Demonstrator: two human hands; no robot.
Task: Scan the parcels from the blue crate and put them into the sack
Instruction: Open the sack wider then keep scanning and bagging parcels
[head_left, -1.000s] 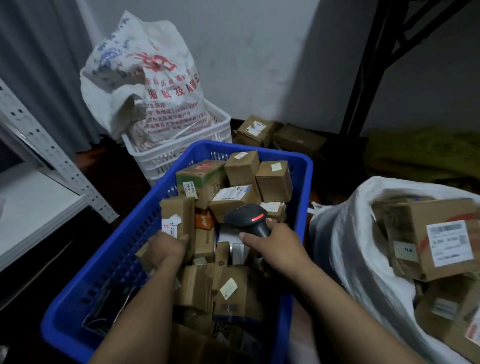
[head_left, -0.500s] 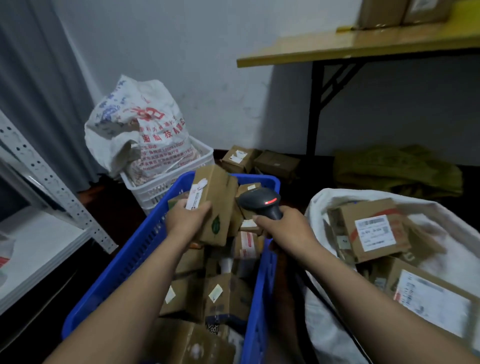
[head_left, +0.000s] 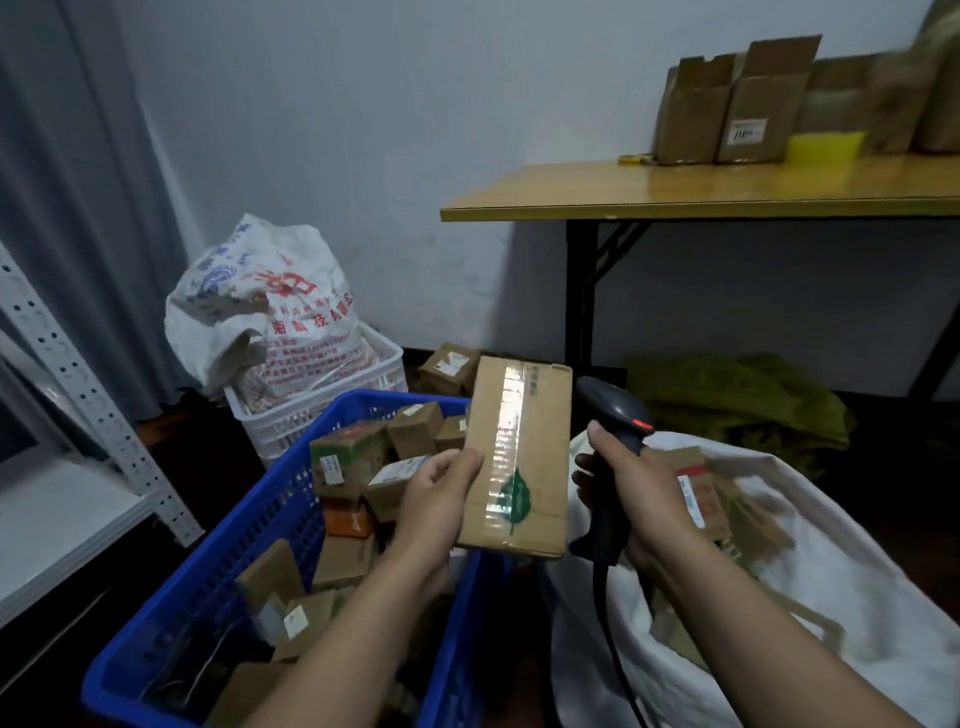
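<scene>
My left hand (head_left: 436, 493) grips a long cardboard parcel (head_left: 519, 457) by its left edge, holding it upright above the right rim of the blue crate (head_left: 249, 545). The parcel shows a taped face with a green leaf print. Just right of it, my right hand (head_left: 631, 488) grips the handle of a black barcode scanner (head_left: 615, 415) whose red light glows; its cable hangs down. The crate holds several small cardboard parcels (head_left: 358, 457). The white sack (head_left: 857, 597) lies open at the right with several parcels inside.
A white basket (head_left: 311, 410) with a printed bag stands behind the crate. More boxes (head_left: 449, 366) lie on the floor by the wall. A yellow table (head_left: 701, 189) with cartons stands at the right. A grey metal shelf (head_left: 78, 395) is at the left.
My left hand has lifted the long parcel out of the crate and turned its taped face toward me. The scanner has risen beside it. My view has tilted upward.
</scene>
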